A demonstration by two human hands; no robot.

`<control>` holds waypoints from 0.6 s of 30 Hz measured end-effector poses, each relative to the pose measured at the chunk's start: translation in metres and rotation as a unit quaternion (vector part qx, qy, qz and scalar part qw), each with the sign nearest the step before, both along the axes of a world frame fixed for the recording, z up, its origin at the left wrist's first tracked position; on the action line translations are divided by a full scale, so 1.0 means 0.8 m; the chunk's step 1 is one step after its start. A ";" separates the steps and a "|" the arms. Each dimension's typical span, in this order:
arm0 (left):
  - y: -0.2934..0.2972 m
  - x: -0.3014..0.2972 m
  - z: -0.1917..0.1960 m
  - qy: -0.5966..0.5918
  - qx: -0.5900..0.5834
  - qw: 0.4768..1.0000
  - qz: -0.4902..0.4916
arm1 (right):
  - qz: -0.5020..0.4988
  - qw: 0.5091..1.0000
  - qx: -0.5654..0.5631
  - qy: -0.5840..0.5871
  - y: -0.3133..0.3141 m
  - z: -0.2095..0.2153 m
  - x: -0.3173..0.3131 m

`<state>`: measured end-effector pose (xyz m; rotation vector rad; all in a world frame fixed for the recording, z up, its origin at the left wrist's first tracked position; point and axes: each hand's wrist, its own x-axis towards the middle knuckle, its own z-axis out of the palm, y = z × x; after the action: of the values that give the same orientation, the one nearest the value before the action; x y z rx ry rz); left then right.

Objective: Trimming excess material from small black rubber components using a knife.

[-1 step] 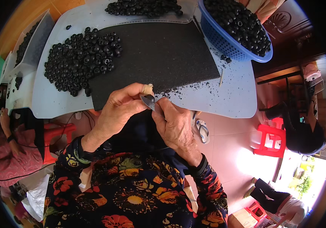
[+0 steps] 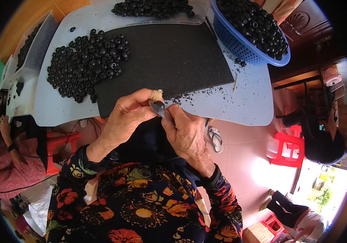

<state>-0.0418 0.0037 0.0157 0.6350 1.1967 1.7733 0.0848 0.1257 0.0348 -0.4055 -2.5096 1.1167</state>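
My left hand pinches a small black round piece between its fingers, just over the near edge of a black mat; one fingertip is wrapped in tan tape. My right hand grips a small grey blade whose tip touches that piece. Both hands meet above the front of the pale blue table. A heap of black round pieces lies on the table's left part. Black crumbs are scattered along the mat's near edge.
A blue basket full of black pieces stands at the back right, a clear tray with more at the back. White trays sit at the left. Red stools and other people are around the table.
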 end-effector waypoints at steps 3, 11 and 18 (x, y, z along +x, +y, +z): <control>0.000 -0.001 -0.001 0.009 0.000 1.000 -0.011 | -0.001 1.000 0.001 0.000 0.001 -0.001 0.000; 0.003 -0.001 0.003 0.003 -0.017 1.000 -0.006 | 0.002 1.000 -0.002 0.012 0.004 -0.011 -0.002; -0.003 0.007 0.029 -0.057 -0.050 0.997 -0.023 | -0.023 0.998 -0.002 -0.062 0.002 -0.014 -0.004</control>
<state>-0.0366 0.0015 0.0393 0.4930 1.1760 1.6758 0.0819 0.1269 0.0234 -0.5470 -2.5899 1.1092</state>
